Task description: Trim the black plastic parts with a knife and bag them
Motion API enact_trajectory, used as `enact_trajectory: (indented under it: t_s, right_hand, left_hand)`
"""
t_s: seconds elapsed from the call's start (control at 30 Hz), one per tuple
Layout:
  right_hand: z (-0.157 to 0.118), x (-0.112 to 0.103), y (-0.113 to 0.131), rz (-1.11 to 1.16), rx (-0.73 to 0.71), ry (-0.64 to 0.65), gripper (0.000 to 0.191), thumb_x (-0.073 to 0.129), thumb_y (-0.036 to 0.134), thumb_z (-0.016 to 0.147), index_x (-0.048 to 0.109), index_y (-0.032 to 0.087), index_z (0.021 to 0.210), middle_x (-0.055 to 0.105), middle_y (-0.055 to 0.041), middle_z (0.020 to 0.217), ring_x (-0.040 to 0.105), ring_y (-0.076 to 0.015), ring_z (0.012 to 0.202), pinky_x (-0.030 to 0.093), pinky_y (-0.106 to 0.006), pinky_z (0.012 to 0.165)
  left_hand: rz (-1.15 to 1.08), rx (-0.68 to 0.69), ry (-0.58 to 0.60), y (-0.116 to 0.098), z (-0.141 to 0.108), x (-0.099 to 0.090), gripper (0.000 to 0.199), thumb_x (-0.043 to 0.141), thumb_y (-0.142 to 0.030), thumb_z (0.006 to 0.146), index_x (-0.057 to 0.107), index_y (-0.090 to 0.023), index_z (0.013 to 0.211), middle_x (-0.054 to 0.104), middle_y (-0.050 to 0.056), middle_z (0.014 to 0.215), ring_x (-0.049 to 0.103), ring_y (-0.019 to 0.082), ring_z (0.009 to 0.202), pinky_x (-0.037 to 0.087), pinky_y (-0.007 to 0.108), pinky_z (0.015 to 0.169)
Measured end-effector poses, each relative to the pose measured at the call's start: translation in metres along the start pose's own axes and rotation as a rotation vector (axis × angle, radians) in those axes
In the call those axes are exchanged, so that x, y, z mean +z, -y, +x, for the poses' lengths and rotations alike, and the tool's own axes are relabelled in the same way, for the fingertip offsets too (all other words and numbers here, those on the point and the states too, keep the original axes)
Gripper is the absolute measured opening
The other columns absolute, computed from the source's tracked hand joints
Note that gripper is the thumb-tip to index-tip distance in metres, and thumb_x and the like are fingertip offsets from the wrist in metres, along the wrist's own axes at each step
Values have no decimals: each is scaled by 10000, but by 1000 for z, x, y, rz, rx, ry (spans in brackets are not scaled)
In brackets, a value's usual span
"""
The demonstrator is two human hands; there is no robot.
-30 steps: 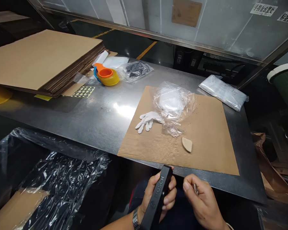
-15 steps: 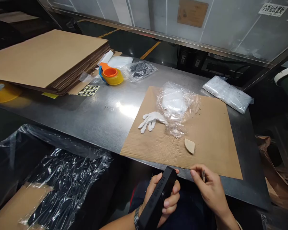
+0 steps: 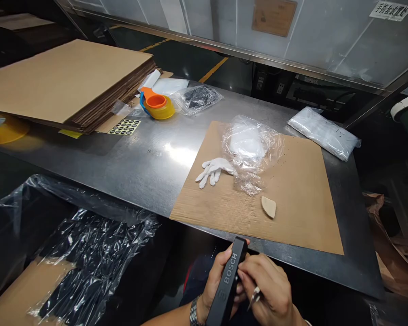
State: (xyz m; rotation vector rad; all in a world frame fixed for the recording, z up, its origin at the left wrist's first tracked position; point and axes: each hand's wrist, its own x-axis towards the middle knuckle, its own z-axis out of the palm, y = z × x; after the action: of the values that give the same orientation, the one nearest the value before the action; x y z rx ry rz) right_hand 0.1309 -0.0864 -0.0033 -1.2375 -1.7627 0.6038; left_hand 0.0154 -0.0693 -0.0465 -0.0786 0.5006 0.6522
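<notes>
My left hand (image 3: 215, 277) is closed around a long black plastic part (image 3: 228, 283) with BOSCH lettering on its upper face; it tilts upward just in front of the table edge. Close against its right side is my right hand (image 3: 270, 287), fingers pinched near the part's edge. Out of that hand sticks a small pointed metal tool (image 3: 255, 296); its exact kind I cannot make out. On the cardboard sheet (image 3: 302, 194) beyond lie a beige wedge-shaped pad (image 3: 268, 207), a white glove (image 3: 215, 171) and a crumpled clear plastic bag (image 3: 250, 149) with white material inside.
The metal table (image 3: 139, 167) carries a stack of cardboard (image 3: 71, 81), an orange tape dispenser (image 3: 156, 105), a sheet of round stickers (image 3: 125, 127) and a packet of clear bags (image 3: 323, 132). At lower left, a plastic-lined box (image 3: 98, 262) holds black wrapped items.
My right hand has moved left, from beside the black part to touching distance at its side. The black part has turned slightly, showing its lettering more clearly.
</notes>
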Motion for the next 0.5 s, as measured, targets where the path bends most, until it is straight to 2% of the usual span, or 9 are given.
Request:
enact_trajectory:
  t_s: [0.1,0.17,0.23,0.3,0.37,0.43,0.5]
  right_hand:
    - [0,0,1,19,4,-29,269,518,4,789,586,152,1003,627,-78,760,588,-160,665,494,-264,561]
    - [0,0,1,25,7,-49,353,518,-9,785,559,146,1100,632,-91,802,601,-165,697,510,-267,583]
    - [0,1,0,32,11,-49,402,514,-13,787,536,146,1155,624,-89,806,598,-157,685,513,-261,576]
    - [-1,2,0,44,11,-32,360,519,-4,788,561,157,1107,605,-74,774,585,-144,648,500,-247,547]
    - [-2,2,0,57,12,-22,286,524,14,788,585,163,1024,596,-69,762,584,-143,649,491,-242,541]
    - [-4,1,-1,90,27,-24,217,513,44,800,590,172,956,606,-69,776,599,-150,685,500,-247,578]
    - [-5,-4,-6,98,105,-58,144,501,95,827,589,188,892,625,-55,778,615,-151,712,508,-247,623]
  left_hand:
    - [69,35,44,0,0,2,399,518,-515,783,554,-152,619,409,-33,399,343,51,350,175,143,351]
    - [93,52,44,0,-1,4,380,513,-514,787,557,-164,645,410,-38,402,329,53,352,189,143,348]
    - [97,81,36,-1,-1,6,315,527,-499,786,584,-190,766,414,-53,418,306,54,350,205,148,344]
    - [111,128,15,-3,-2,7,284,557,-472,779,579,-199,853,445,-55,480,328,53,378,239,153,358]
    - [151,199,-33,-5,-2,9,274,599,-439,763,566,-174,827,480,-36,569,411,60,466,294,156,406]
    - [200,270,-92,-7,-1,10,269,632,-408,748,549,-164,823,501,-20,640,470,77,568,341,162,472]
    - [249,309,-128,-8,0,11,297,630,-399,755,526,-191,940,504,-29,656,465,79,553,350,178,483]
